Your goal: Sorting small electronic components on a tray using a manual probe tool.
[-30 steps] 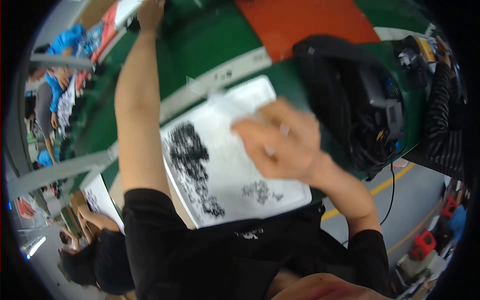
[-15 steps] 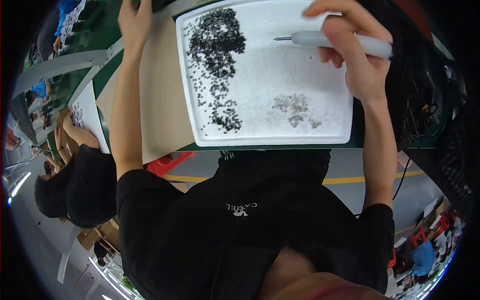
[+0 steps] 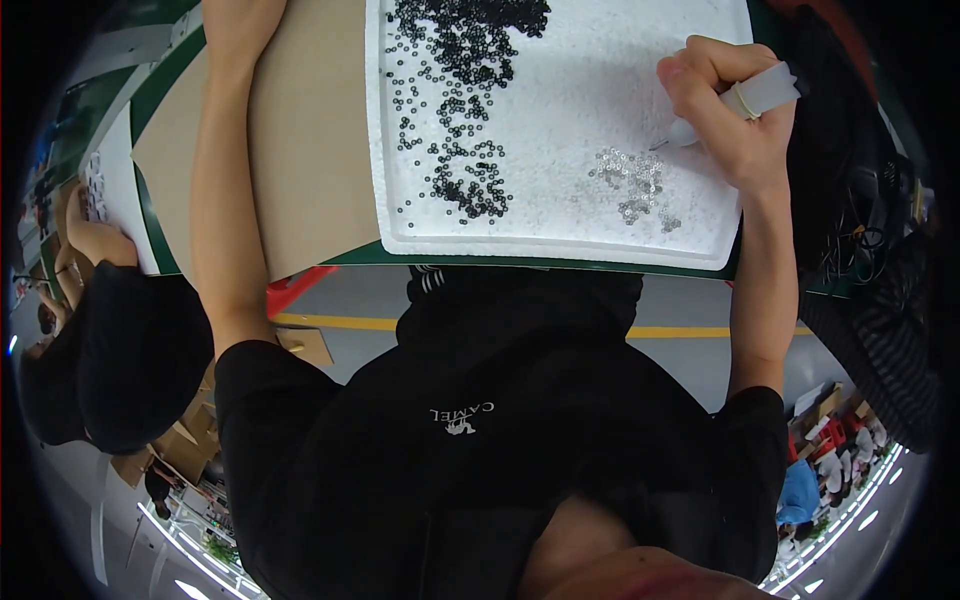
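My right hand (image 3: 735, 120) is closed around a pale grey pen-shaped tool (image 3: 765, 92) with a thin metal tip. That tip points down at the upper right edge of a small cluster of silver rings (image 3: 628, 172); whether it touches one I cannot tell. Both ring piles lie in a white foam tray (image 3: 376, 150), where many small black rings (image 3: 470, 115) spread along the left side. Past the tray's left side, my left hand (image 3: 240, 25) is at the top edge of the picture, its fingers cut off from view.
Brown cardboard (image 3: 310, 150) lies left of the tray, under my left forearm, on a green table. Dark cloth and a tangle of cables (image 3: 860, 250) sit at the right. A person in black (image 3: 140, 340) sits at the left.
My right hand has brought the tool from the tray's upper right down to the silver rings, its tip now angled downward. The tray appears higher in the picture as the view shifted.
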Motion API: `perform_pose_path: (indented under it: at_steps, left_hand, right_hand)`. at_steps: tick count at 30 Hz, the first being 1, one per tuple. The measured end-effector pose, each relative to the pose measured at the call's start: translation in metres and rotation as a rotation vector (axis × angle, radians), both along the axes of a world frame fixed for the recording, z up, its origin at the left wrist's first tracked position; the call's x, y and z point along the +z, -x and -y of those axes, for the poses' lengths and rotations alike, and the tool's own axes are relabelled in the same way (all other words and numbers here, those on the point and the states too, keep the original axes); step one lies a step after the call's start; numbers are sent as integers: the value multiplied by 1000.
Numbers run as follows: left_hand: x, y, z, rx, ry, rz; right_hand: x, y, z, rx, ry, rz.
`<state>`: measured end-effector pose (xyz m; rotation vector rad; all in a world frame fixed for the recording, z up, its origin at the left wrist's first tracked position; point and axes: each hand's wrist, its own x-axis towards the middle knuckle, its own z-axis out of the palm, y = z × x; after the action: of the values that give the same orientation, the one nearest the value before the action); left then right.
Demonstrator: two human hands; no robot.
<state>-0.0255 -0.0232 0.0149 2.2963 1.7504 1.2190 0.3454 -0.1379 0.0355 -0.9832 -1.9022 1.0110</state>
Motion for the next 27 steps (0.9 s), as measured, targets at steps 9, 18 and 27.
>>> perform_pose_path:
  at_steps: [9,18,27]
  left_hand:
    - [2,-4,4,-13,23,-9]
    - [-2,2,0,-50,-22,-41]
    - [-6,1,-3,-57,-36,-8]
  right_hand:
    - [2,-1,3,44,0,115]
    - [-2,-1,2,0,-54,68]
    - [1,-4,3,-11,-151,139]
